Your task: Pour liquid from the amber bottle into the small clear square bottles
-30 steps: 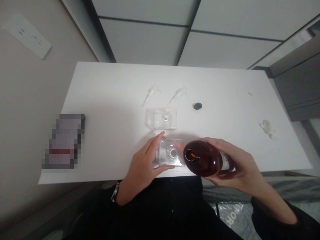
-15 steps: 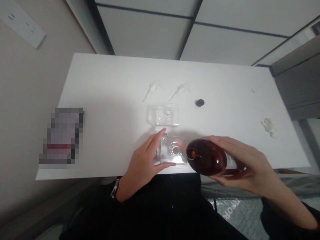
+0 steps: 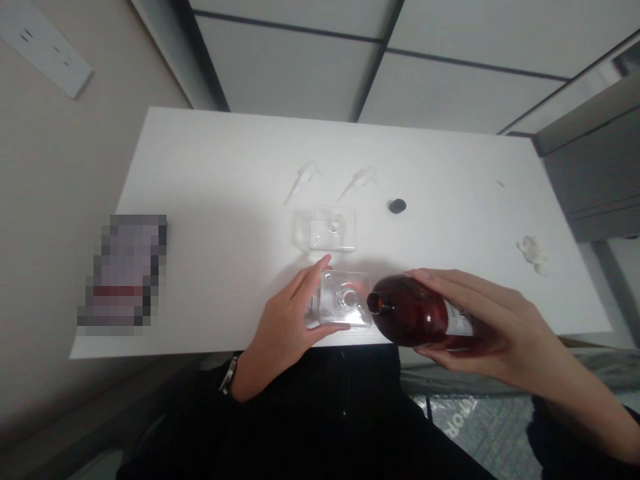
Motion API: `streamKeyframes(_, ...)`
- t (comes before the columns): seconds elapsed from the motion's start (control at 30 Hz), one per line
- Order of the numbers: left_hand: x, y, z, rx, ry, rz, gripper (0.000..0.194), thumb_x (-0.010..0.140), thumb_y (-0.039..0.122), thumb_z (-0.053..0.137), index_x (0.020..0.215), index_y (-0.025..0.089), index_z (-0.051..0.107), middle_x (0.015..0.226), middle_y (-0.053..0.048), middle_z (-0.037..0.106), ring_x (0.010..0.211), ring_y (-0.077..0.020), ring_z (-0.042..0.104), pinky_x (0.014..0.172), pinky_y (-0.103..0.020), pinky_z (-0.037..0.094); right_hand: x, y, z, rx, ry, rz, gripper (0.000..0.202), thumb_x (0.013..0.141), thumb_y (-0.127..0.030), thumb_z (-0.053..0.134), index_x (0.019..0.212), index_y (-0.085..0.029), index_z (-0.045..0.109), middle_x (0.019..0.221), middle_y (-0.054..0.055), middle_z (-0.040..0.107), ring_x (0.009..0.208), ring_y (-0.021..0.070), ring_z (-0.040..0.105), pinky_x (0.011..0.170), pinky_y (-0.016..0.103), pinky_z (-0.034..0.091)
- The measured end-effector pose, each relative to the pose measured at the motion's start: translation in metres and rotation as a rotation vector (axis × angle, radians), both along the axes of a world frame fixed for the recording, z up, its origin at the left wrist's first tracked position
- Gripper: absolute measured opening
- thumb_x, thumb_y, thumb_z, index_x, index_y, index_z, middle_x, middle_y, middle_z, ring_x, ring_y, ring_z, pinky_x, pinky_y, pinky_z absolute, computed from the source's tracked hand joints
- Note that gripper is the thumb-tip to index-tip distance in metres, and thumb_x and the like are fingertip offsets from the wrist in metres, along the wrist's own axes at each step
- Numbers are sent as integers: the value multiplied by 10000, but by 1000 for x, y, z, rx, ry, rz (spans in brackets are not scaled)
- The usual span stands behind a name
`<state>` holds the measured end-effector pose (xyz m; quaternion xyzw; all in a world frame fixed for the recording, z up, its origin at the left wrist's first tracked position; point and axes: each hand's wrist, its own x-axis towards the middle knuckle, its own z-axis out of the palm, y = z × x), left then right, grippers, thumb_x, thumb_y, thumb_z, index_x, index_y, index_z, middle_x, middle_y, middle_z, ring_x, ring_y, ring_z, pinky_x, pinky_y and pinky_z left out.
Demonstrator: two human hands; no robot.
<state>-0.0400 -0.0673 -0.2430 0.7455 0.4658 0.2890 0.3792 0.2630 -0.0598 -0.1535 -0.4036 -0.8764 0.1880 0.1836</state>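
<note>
My left hand (image 3: 287,320) is wrapped round the left side of a clear square bottle (image 3: 327,310), which stands at the table's front edge with its round mouth facing up. To its right, my right hand (image 3: 495,320) grips a large amber bottle (image 3: 417,313) with a white label. The amber bottle is tilted, its uncapped neck pointing left, close to the clear bottle's right edge. No stream of liquid can be made out between them. A second clear square bottle (image 3: 320,237) stands just behind the first.
Two clear pump tops (image 3: 304,179) (image 3: 361,180) lie at the back of the white table (image 3: 200,153). A black cap (image 3: 397,206) is right of them. Crumpled white material (image 3: 533,252) lies at the right, a blurred-out flat object (image 3: 125,267) at the left.
The amber bottle has tilted further, its neck now pointing more to the left and its opening nearer the clear bottle. My left hand has hardly moved.
</note>
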Motion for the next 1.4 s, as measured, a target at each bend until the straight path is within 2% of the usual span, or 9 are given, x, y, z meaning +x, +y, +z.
streamKeyframes(0.13,0,0,0,-14,11,-6,985,903,569,827,1696,372,276,1568,-115,616,1404,-324,656,1140,-486,602,-2,1,5,-10,-13,-4,793,955,-356,767,1676,-296,441,1389,129,756,1156,307,796,891,388,708)
streamKeyframes(0.4,0,1,1,-18,11,-11,983,899,565,836,1690,374,285,1588,-100,609,1407,-317,657,1116,-468,623,-1,2,7,4,-46,23,821,989,-402,731,1716,-327,355,1388,134,746,1147,314,796,870,404,715)
streamKeyframes(0.6,0,0,-1,-7,-16,16,887,888,553,852,1617,341,393,1563,-106,635,1391,-320,674,1105,-476,628,-3,3,10,32,-68,23,733,991,-371,730,1659,-252,452,1331,169,759,1118,287,796,877,374,697)
streamKeyframes(0.8,0,0,-2,-43,11,46,851,844,519,906,1545,318,467,1516,-117,672,1298,-342,733,1012,-473,667,-7,3,10,11,-34,-6,741,962,-346,757,1645,-272,483,1328,151,764,1117,263,792,910,354,676)
streamKeyframes(1.03,-2,1,-2,-30,13,39,849,840,522,909,1537,315,472,1529,-120,669,1334,-342,717,1050,-490,652,-9,5,13,15,-14,-3,745,958,-320,761,1648,-283,484,1339,131,771,1101,250,795,899,327,667)
streamKeyframes(1.23,-1,1,-3,-16,23,39,866,838,519,910,1544,306,457,1539,-121,661,1362,-336,699,1084,-484,637,-7,5,14,30,-49,1,756,962,-360,768,1655,-286,473,1343,135,768,1105,267,795,890,343,673)
streamKeyframes(1.4,1,1,-2,-17,14,29,866,841,529,905,1544,305,454,1533,-124,662,1334,-329,716,1078,-487,641,-7,6,14,28,-49,9,772,959,-401,768,1666,-320,467,1371,95,768,1068,277,810,873,349,684)
